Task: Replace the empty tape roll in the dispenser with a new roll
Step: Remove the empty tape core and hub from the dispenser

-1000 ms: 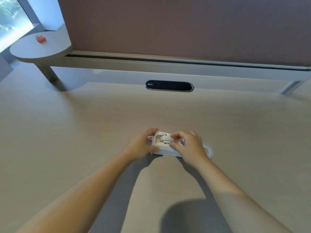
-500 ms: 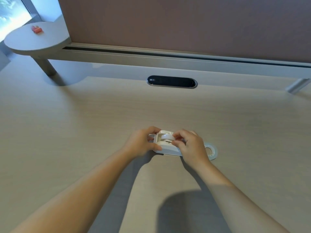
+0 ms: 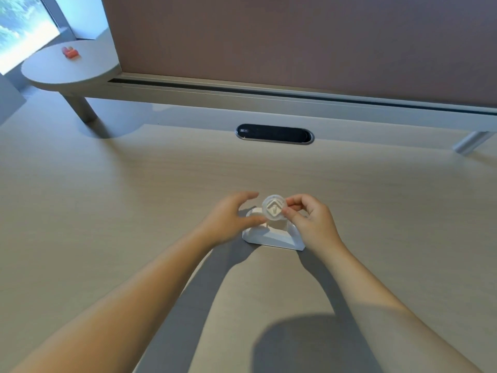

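Observation:
A white tape dispenser point(image 3: 271, 236) stands on the pale wooden desk, between my two hands. My right hand point(image 3: 309, 222) pinches a small round whitish tape core point(image 3: 273, 207) by its right rim and holds it just above the dispenser's cradle. My left hand point(image 3: 230, 219) hovers on the dispenser's left side, fingers spread and curved, thumb tip near the core's lower left edge; it grips nothing. The new tape roll seen earlier to the right of the dispenser is hidden behind my right hand.
A dark oval cable grommet point(image 3: 274, 134) sits in the desk behind the dispenser. A brown partition panel point(image 3: 295, 41) with a grey rail closes off the back. A round side shelf point(image 3: 70, 71) at far left carries a small red object point(image 3: 70, 53).
My right hand has lifted the core up out of the dispenser. My left hand has let go of the dispenser's left end and opened.

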